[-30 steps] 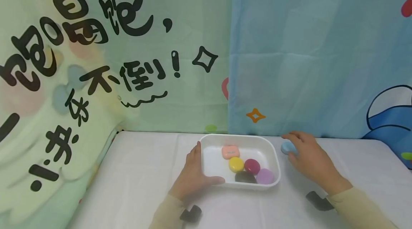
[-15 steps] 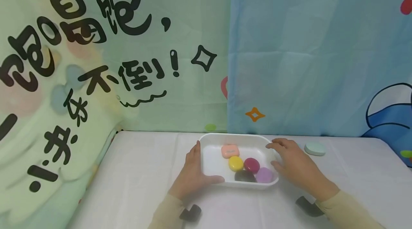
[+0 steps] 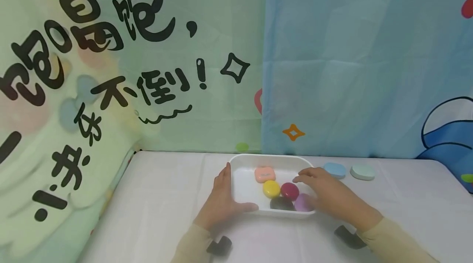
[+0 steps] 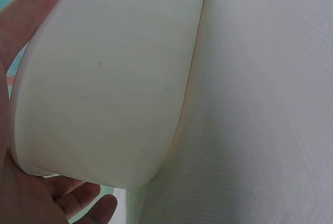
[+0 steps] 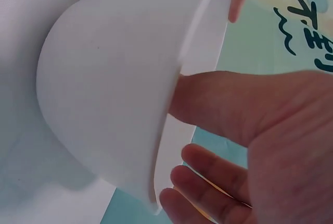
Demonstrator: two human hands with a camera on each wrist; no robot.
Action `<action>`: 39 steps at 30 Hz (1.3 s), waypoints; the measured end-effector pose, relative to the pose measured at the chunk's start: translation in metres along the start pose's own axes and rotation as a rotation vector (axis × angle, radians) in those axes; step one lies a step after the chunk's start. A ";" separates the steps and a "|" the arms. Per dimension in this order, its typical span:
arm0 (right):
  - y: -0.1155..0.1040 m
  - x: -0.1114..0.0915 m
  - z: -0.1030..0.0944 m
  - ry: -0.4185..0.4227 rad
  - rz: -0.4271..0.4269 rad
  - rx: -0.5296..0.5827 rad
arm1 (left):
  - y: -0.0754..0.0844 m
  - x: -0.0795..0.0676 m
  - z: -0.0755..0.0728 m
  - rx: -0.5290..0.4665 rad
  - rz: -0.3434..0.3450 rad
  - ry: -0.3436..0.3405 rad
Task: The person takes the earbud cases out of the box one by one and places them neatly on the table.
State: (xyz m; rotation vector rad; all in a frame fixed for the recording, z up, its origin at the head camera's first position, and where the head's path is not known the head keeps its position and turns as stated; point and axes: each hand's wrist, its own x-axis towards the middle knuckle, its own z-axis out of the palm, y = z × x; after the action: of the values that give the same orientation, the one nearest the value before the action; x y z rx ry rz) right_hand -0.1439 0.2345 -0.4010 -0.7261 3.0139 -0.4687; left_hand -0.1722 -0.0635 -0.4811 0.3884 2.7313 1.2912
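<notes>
A white tray (image 3: pixel 242 181) stands on the table holding several smooth, rounded, soap-like pieces: peach (image 3: pixel 264 174), yellow (image 3: pixel 271 189), magenta (image 3: pixel 290 191), dark grey (image 3: pixel 281 203) and lilac (image 3: pixel 302 203). My left hand (image 3: pixel 227 199) grips the tray's left end, thumb over the near rim and fingers along the side wall. My right hand (image 3: pixel 325 193) reaches over the right rim with loosely bent fingers, holding nothing. It partly covers the lilac piece. In the right wrist view the thumb (image 5: pixel 218 101) dips past the rim into the tray.
Behind my right hand, a light blue oval piece (image 3: pixel 335 170) and a pale mint one (image 3: pixel 363 171) lie on the white-covered table (image 3: pixel 159 213). A printed cloth backdrop (image 3: pixel 354 70) hangs along the table's far edge.
My right hand has let go of the light blue piece, which now lies right of the tray, and has moved left over the tray's right side. The left hand has kept its place.
</notes>
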 end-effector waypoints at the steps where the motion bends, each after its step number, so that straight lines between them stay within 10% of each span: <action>1: -0.001 0.001 0.000 -0.018 0.010 0.002 | 0.000 0.000 0.000 0.000 -0.002 0.000; 19: 0.000 0.017 -0.001 -0.204 -0.166 0.083 | -0.001 -0.001 -0.001 0.000 0.011 0.002; 39: -0.011 0.032 0.010 -0.280 0.022 0.030 | 0.004 -0.003 -0.004 0.008 0.011 0.000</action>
State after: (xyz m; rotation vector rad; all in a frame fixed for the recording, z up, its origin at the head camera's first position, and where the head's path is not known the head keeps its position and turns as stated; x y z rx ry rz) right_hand -0.1667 0.2087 -0.4051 -0.6909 2.7461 -0.3751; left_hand -0.1692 -0.0645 -0.4757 0.4042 2.7386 1.2833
